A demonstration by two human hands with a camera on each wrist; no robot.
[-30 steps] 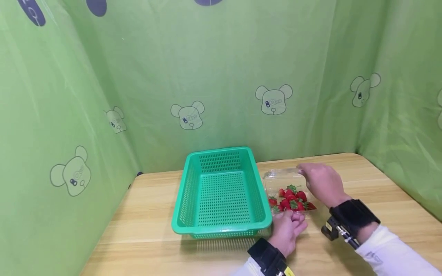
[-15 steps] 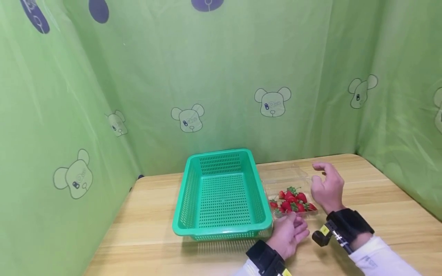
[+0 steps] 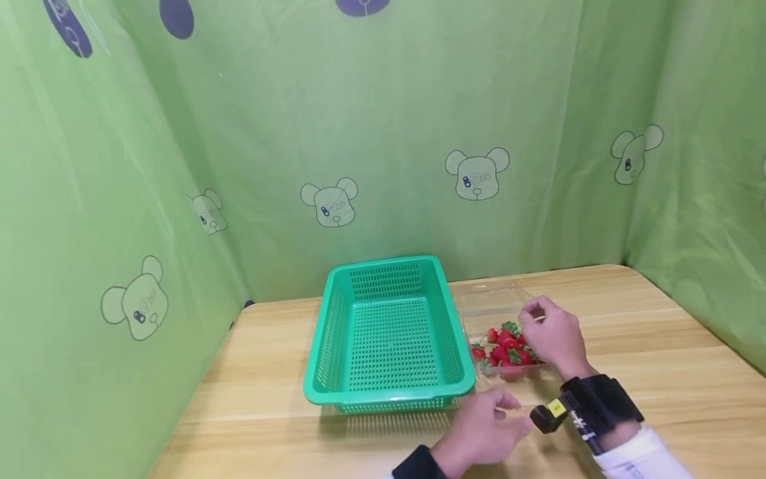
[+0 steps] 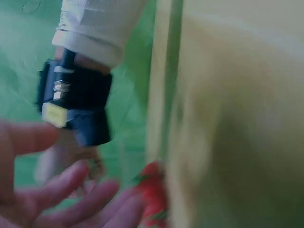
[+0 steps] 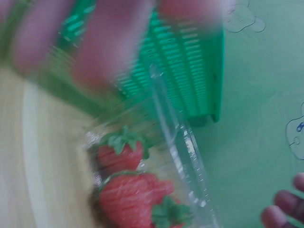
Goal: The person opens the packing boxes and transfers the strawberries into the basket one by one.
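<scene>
A clear plastic clamshell box [image 3: 487,322] lies on the table with its lid [image 3: 487,296] folded back towards the curtain. Several red strawberries [image 3: 505,347] with green leaves sit inside. Over the box's right side hovers my right hand [image 3: 556,338], its fingers bent and nothing between them. Strawberries [image 5: 128,199] show close up in the right wrist view, below that hand's blurred fingers [image 5: 104,52]. My left hand [image 3: 481,429] is in front of the box, apart from it, with fingers spread and holding nothing. Its fingers [image 4: 71,204] are blurred in the left wrist view.
A green perforated plastic basket [image 3: 389,394] stands just left of the box, with nothing in it. Both rest on a wooden table [image 3: 251,386]. A green curtain [image 3: 383,120] printed with bear faces encloses the back and sides.
The lid has come down from upright to lying back as my right hand released it. That hand has moved over the box's right side. My left hand has drawn back from the box's front edge.
</scene>
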